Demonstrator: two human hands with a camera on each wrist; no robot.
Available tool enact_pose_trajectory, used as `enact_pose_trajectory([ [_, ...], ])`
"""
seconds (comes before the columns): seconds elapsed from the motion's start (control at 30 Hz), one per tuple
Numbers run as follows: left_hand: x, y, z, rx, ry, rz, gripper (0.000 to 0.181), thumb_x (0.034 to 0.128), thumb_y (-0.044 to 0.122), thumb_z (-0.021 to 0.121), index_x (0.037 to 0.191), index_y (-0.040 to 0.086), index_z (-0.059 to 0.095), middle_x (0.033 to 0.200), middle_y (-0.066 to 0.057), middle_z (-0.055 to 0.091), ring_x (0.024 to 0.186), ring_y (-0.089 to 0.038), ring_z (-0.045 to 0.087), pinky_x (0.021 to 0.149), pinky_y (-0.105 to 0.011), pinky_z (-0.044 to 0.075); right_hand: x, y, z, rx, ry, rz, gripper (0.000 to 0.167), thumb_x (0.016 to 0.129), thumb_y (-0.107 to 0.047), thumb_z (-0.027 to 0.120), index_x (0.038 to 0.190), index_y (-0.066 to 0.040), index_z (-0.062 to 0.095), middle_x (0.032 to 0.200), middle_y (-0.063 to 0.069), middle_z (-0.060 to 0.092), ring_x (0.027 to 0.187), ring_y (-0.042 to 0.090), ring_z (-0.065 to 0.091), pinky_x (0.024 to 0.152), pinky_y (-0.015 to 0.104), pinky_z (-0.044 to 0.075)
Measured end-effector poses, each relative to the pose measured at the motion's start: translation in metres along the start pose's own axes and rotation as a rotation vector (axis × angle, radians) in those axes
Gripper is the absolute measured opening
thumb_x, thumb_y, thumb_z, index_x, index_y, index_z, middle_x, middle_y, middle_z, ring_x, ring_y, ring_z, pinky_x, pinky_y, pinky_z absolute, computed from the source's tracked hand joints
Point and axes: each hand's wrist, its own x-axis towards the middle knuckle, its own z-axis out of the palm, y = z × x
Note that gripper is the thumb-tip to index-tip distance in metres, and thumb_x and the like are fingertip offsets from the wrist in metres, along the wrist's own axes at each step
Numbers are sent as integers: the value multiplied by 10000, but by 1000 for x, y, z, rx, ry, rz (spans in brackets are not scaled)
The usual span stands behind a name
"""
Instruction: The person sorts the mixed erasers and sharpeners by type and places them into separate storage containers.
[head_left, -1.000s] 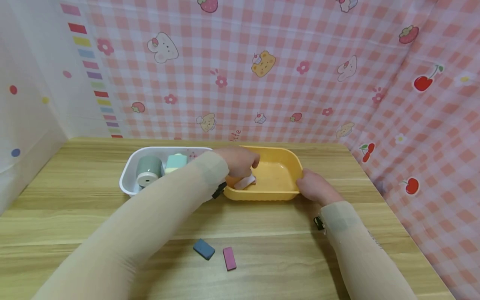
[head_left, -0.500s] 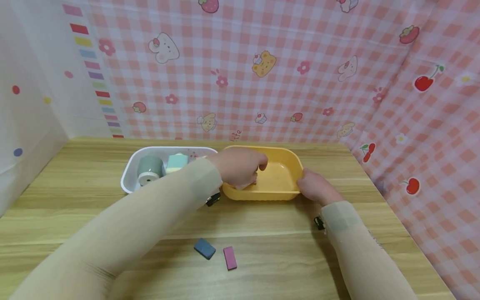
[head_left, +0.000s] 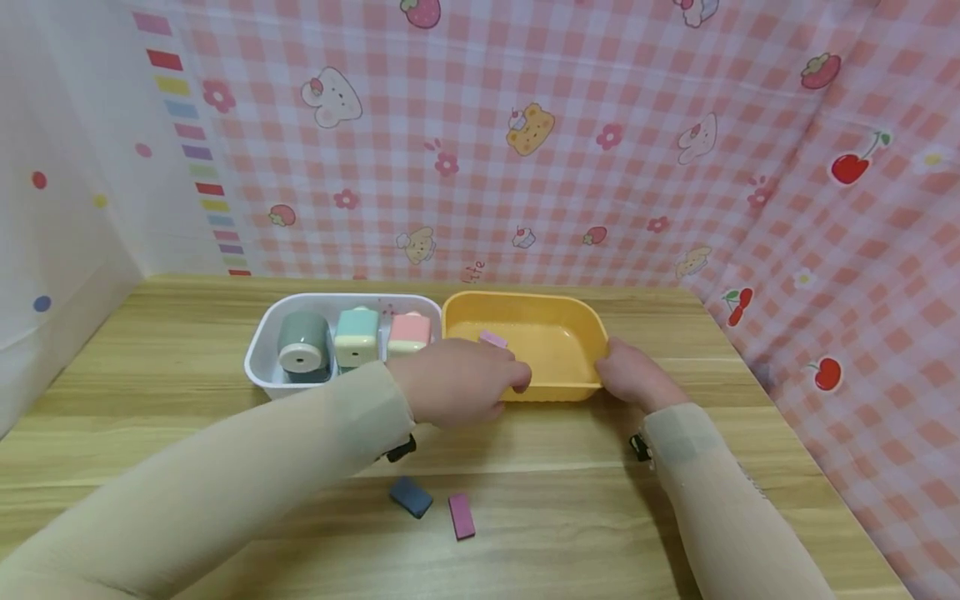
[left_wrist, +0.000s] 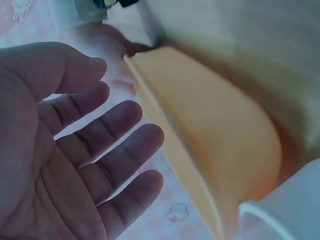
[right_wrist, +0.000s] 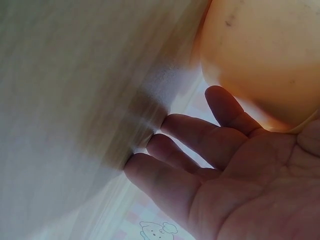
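Note:
My left hand (head_left: 457, 382) hovers over the front left rim of the yellow bin (head_left: 558, 392). In the left wrist view its fingers (left_wrist: 120, 127) are loosely bent and hold nothing. Inside the bin lies a pale pink block (head_left: 492, 339), eraser-like, partly hidden by that hand. My right hand (head_left: 632, 372) is against the bin's right end. Its fingers (right_wrist: 165, 182) extend loosely beside the bin's outer wall, some tips at the tabletop; the thumb is hidden. Nearer me lie a dark blue block (head_left: 411, 497) and a magenta block (head_left: 461, 517), also like erasers.
Left of the yellow bin, close against it, stands a white bin (head_left: 258, 367). It holds a grey-green rounded piece (head_left: 303, 337), a teal-and-cream one (head_left: 357, 333) and a pink-and-cream one (head_left: 410, 331), like pencil sharpeners. Patterned cloth (head_left: 480, 150) rises behind the wooden table (head_left: 570, 500).
My left hand has let go of the pale pink block inside the yellow bin and drawn back towards me over the front rim. The right hand has stayed at the bin's end.

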Motion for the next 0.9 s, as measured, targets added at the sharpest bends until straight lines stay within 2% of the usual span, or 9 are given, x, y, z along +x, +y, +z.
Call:
enact_pose_trajectory([
  [0.1,-12,3,9,19,-4,31,224,1027,241,637,1248,204,651,1082,72,683,893,-142,626,876,-349,577,0,-1,1,3,1,2,611,1003,-164,365,1518,164,351,1387,319,548,1190,383,530,1155,586,403],
  [0.23,-26,4,24,10,-39,51,234,1018,247,643,1247,202,665,1093,68,689,866,-115,610,836,-339,575,0,-1,1,8,2,2,602,1005,-166,371,1511,159,364,1360,311,561,1171,382,536,1130,578,417],
  [0.37,-37,0,36,13,-89,20,266,1022,274,635,1279,215,674,1126,35,693,897,-114,618,870,-330,576,0,0,1,3,0,5,583,1006,-168,379,1487,160,384,1328,309,571,1146,381,544,1100,572,435],
  [0.5,-43,-5,44,11,-133,-55,314,1024,311,635,1327,234,669,1208,5,694,980,-144,643,951,-359,571,-1,0,0,1,-1,13,585,1005,-172,381,1485,162,383,1336,312,567,1148,381,543,1101,572,435],
  [0.6,-46,-9,48,12,-151,-85,335,1005,306,655,1331,228,669,1238,-14,694,1003,-159,643,962,-374,573,-2,0,0,7,-2,15,594,1002,-165,379,1494,168,370,1354,316,558,1159,384,539,1110,575,429],
  [0.9,-52,-18,61,32,-123,-88,306,938,269,730,1233,196,690,1093,-11,682,899,-150,622,885,-362,573,-3,-3,0,36,-3,11,557,1003,-141,389,1465,169,399,1293,299,575,1127,381,548,1063,559,447],
])
